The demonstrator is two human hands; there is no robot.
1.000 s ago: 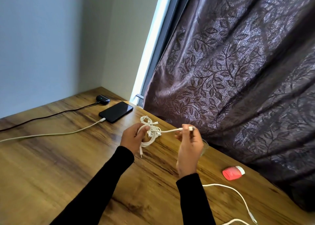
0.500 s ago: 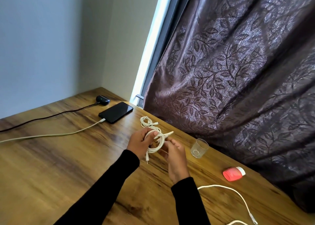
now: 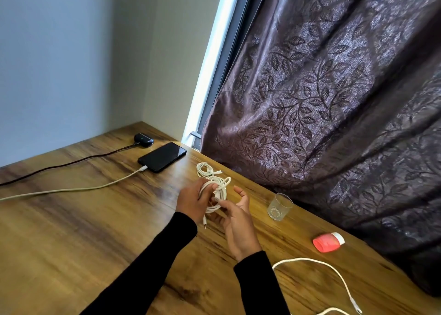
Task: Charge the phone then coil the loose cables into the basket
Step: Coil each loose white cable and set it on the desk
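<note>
Far left I see a white charging cable (image 3: 71,190) crossing the table (image 3: 71,238) into the phone (image 3: 162,156), so I judge charging is done. My left hand (image 3: 192,201) is closed around the white cable coil (image 3: 216,195), pinning the loops so they cannot spring apart. My right hand (image 3: 238,221) sits just beside it, fingers spread and loose, thumb touching the loops to tidy them. Further right another loose cable (image 3: 334,271) lies uncoiled. I see no basket in view
</note>
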